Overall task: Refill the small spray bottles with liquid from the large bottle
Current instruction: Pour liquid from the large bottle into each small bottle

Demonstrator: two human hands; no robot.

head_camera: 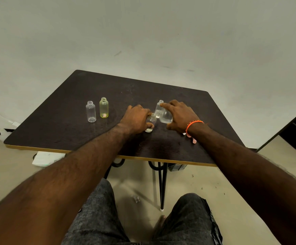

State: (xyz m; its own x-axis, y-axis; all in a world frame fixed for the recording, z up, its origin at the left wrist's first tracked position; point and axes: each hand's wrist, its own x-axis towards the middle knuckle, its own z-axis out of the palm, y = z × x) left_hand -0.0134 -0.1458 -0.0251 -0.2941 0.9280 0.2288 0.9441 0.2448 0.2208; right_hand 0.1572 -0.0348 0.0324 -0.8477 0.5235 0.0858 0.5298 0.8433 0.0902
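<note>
While our left grip (137, 119) holds a small bottle (151, 123) mid-table (59, 124), our right grip (180, 116) tips the large bottle (165, 116) into it. Two uncapped bottles (91, 111) at far left look unfilled, I think; plenty left.

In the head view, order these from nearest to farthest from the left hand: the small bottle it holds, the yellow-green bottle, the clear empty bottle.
1. Small bottle, gripped by the left hand.
2. Yellow-green bottle, to its left.
3. Clear empty bottle, farthest left.
</note>
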